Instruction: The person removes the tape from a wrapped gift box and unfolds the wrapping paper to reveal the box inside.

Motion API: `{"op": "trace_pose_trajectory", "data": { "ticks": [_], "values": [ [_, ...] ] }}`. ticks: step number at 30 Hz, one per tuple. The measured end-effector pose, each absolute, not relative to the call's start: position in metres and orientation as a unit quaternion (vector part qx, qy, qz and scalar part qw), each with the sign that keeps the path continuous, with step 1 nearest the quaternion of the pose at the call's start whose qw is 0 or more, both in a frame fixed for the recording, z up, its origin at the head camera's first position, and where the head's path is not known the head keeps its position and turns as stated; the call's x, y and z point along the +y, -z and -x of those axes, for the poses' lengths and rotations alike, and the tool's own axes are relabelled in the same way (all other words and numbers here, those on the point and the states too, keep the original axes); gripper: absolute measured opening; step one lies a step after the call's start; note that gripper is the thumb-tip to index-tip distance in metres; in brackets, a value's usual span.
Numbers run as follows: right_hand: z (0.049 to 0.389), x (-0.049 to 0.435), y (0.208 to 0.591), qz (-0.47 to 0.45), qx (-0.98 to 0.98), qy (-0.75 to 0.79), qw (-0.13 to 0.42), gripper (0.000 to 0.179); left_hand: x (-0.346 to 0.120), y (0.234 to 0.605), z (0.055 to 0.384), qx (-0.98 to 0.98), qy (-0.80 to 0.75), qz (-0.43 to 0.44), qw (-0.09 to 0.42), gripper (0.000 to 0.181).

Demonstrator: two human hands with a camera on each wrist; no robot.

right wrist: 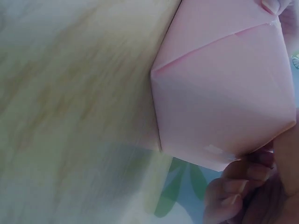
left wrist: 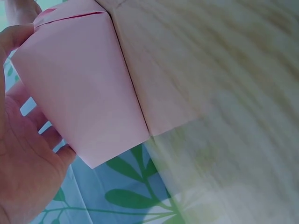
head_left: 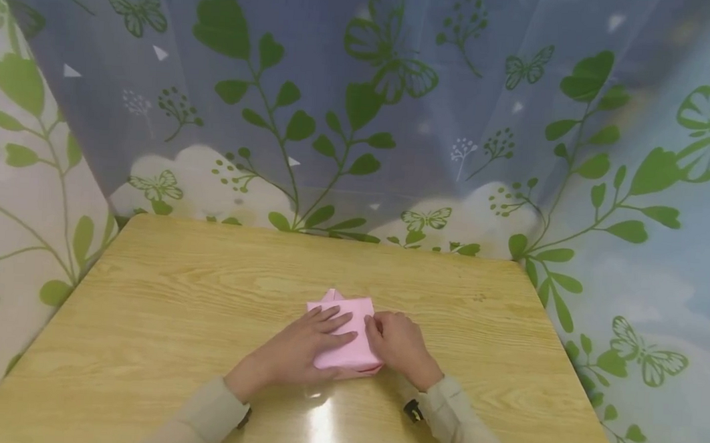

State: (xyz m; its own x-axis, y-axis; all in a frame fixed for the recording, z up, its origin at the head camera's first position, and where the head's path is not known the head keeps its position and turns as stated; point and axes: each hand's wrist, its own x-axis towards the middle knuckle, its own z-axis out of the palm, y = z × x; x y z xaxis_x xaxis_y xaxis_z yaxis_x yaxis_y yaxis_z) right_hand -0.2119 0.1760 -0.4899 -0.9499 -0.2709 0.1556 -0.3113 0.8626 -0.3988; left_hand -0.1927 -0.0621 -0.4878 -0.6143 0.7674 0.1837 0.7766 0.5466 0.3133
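Observation:
A box-shaped bundle in pink paper [head_left: 357,345] lies on the wooden table in front of me. My left hand [head_left: 315,346] rests on its top with fingers spread; in the left wrist view, the left palm [left wrist: 32,158] is beside the pink side face [left wrist: 84,84]. At the right edge, my right hand [head_left: 399,341] has curled fingers, the thumb against the paper. In the right wrist view, the right hand [right wrist: 257,186] pinches at a corner of the pink bundle [right wrist: 219,98]. A diagonal fold crosses that end. What lies inside the paper is hidden.
A small pointed pink paper flap [head_left: 332,294] sticks out at the far left of the bundle. The light wood table [head_left: 207,274] reaches a printed curtain [head_left: 312,112] with leaves and butterflies on its far side and both flanks.

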Motion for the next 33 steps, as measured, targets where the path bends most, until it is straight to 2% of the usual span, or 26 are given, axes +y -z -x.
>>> {"op": "trace_pose_trajectory", "data": {
  "ticks": [7,18,33],
  "values": [
    [0.2139,0.1749,0.4928,-0.159,-0.957,-0.237,0.057,0.039,-0.0647,0.4885,0.1953,-0.878,0.177,0.444,0.024,0.063],
    [0.2106,0.178,0.4959,-0.153,-0.943,-0.294,0.032,0.045,-0.066,0.4897,0.1978,-0.872,0.184,0.453,0.024,0.063],
    [0.2109,0.1805,0.4915,-0.158,-0.934,-0.32,0.016,0.042,-0.0652,0.489,0.1972,-0.869,0.194,0.454,0.024,0.062]
  ]
}}
